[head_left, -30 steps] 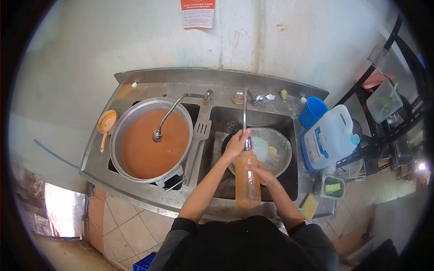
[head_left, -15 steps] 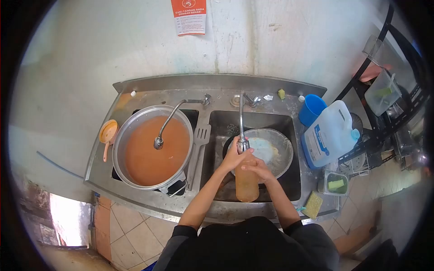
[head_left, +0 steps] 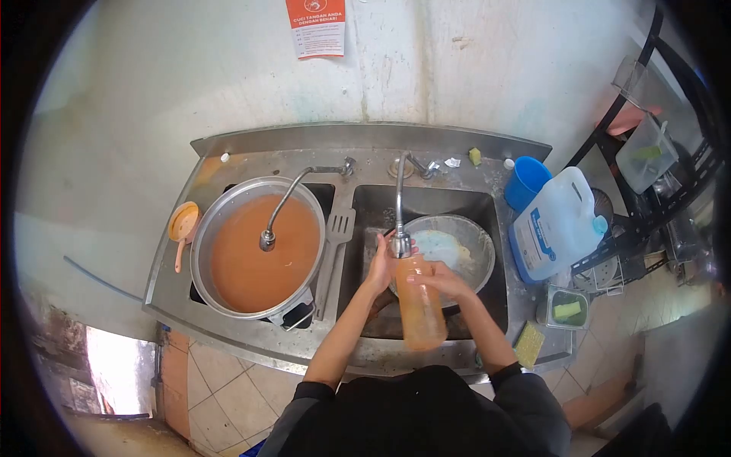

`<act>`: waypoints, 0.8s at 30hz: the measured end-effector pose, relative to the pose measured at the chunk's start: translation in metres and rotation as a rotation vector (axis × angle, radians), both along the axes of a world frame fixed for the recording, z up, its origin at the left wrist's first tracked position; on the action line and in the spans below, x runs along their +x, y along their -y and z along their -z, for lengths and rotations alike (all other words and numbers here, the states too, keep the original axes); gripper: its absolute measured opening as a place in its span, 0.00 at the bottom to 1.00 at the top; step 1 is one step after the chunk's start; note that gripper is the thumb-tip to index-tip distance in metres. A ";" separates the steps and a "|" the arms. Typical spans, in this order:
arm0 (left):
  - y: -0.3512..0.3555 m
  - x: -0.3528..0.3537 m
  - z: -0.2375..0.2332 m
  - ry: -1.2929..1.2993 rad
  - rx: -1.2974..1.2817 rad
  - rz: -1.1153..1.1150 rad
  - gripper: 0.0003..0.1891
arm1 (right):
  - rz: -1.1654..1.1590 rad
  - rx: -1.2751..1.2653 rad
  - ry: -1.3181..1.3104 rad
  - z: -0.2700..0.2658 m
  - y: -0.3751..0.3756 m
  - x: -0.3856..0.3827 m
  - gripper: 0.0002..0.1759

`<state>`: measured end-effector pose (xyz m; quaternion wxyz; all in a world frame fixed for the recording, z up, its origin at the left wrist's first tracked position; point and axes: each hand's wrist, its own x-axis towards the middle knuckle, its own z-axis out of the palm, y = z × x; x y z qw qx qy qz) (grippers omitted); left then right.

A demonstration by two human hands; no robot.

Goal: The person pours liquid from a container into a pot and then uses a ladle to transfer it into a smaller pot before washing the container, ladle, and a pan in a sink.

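Observation:
An orange, see-through bottle (head_left: 422,316) hangs tilted over the front of the right sink basin, its top under the right faucet's nozzle (head_left: 401,244). My right hand (head_left: 442,279) is wrapped round the upper part of the bottle. My left hand (head_left: 382,263) is beside the nozzle and the bottle's top, fingers raised and apart. Behind the bottle, a round metal pan (head_left: 476,244) with whitish suds lies in the basin. Whether water runs from the nozzle is hidden.
Left of the basin stand a large pot (head_left: 266,259) of orange liquid, a slotted spatula (head_left: 333,244) and an orange ladle (head_left: 183,222). To the right are a blue cup (head_left: 527,183), a big jug (head_left: 544,236), a small tub (head_left: 567,307) and a sponge (head_left: 528,344).
The bottle's lower end has swung right and toward me. My left hand has opened and shifted left, off the nozzle and bottle top, and the nozzle has moved slightly left.

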<state>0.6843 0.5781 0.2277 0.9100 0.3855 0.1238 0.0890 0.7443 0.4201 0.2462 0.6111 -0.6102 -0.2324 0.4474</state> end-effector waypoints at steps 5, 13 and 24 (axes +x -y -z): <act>-0.026 -0.013 0.068 -0.330 0.639 -0.199 0.21 | -0.606 -0.801 0.144 -0.040 0.003 0.032 0.39; -0.009 -0.024 0.076 -0.329 1.577 0.207 0.11 | -0.813 -0.895 -0.223 -0.034 0.003 0.023 0.45; -0.040 -0.034 0.077 -0.771 1.591 0.272 0.10 | -0.422 -0.450 -0.577 -0.096 0.027 0.004 0.20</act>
